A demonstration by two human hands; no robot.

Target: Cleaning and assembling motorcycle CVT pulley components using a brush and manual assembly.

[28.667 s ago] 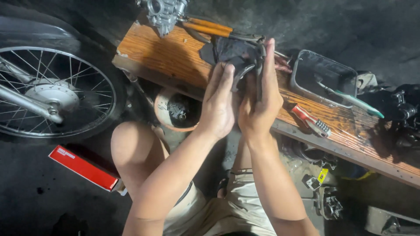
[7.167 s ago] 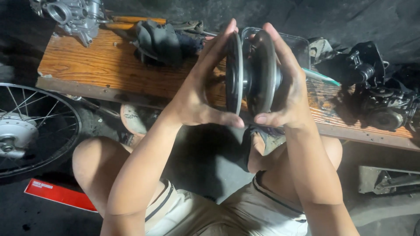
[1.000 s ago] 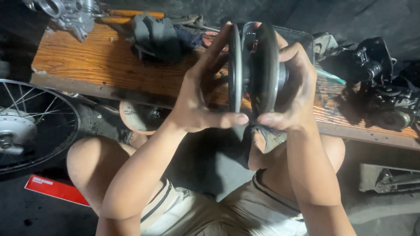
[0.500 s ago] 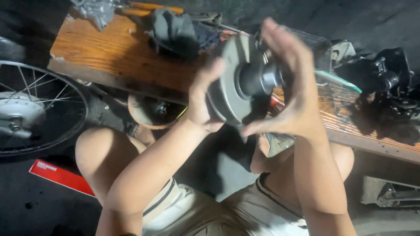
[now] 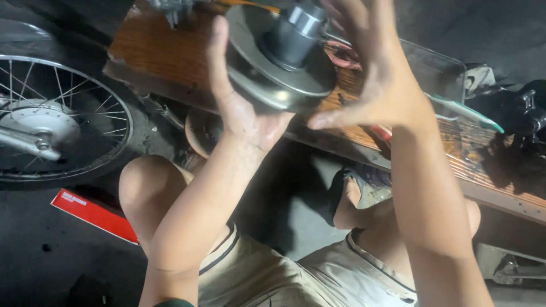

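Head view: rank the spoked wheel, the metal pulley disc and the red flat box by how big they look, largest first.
1. spoked wheel, cut off by the frame's left edge.
2. metal pulley disc, held up near the camera by the left hand, so its true size is unsure.
3. red flat box, on the floor.

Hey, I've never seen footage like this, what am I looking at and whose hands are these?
This is one view from a camera worn on a person's head, looking down at their own bare hands and knees. The left hand cradles a round grey metal pulley from below, while the right hand is spread beside it with its fingers open. Behind them is a wooden bench. A spoked wheel stands to the left, and a red box lies on the floor.
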